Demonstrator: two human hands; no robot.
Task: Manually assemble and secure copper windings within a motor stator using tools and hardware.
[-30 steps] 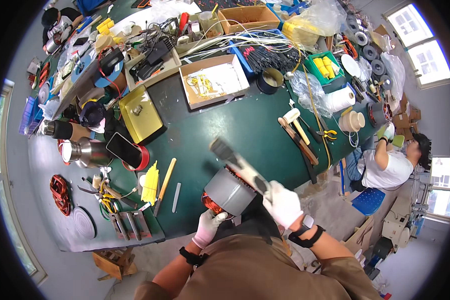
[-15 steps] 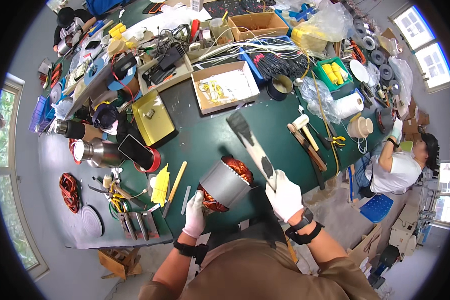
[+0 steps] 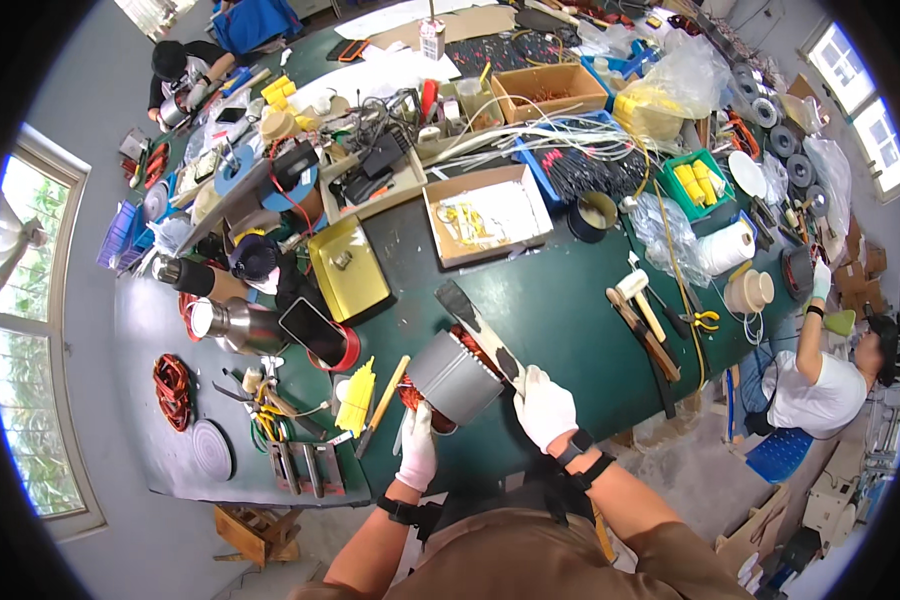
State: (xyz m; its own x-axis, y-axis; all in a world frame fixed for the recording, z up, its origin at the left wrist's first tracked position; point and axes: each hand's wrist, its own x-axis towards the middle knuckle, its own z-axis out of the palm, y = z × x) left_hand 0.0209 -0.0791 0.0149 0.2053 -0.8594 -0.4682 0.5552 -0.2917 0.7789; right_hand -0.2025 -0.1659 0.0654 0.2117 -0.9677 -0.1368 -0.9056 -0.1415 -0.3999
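Observation:
A grey cylindrical motor stator [image 3: 456, 376] with copper-red windings showing at both ends lies tilted on the green table in front of me. My left hand [image 3: 418, 445], in a white glove, grips its lower left end by the windings. In my gloved right hand [image 3: 545, 408] is the near end of a flat pale bar with blackened ends [image 3: 482, 332]. The bar slants across the upper right end of the stator, close against the windings. Whether it touches them I cannot tell.
Left of the stator lie a wooden-handled tool [image 3: 383, 405], yellow strips [image 3: 356, 396] and a phone [image 3: 313, 330]. Beyond are a yellow tray [image 3: 350, 270] and a cardboard box [image 3: 490, 215]. A mallet [image 3: 642, 298] and pliers [image 3: 705, 320] lie right. Two people sit at the table's far ends.
My right hand has brought the bar down and left, from above the stator's right side to against its winding end. The left hand keeps its grip. The whole view has shifted slightly.

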